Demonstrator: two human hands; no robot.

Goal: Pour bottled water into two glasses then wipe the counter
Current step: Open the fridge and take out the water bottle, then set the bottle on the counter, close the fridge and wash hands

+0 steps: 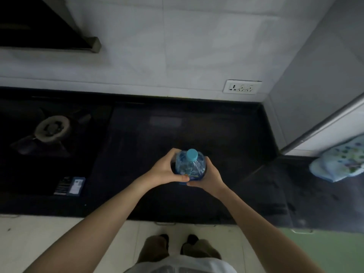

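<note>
The left hand (164, 170) and right hand (207, 177) both wrapped around an upright water bottle (189, 168), thumbs meeting at its near side, its blue cap (192, 154) on. The bottle stood over the dark table (226, 134), a patterned cloth (338, 162) lying well to the right and a stove burner (52, 128) well to the left.

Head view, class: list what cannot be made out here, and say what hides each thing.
- Water bottle: its base and label, hidden by the left hand and right hand.
- Glasses: none in view.
- Patterned cloth: cut by the right edge.
- Small blue box: print too small and dim.
</note>
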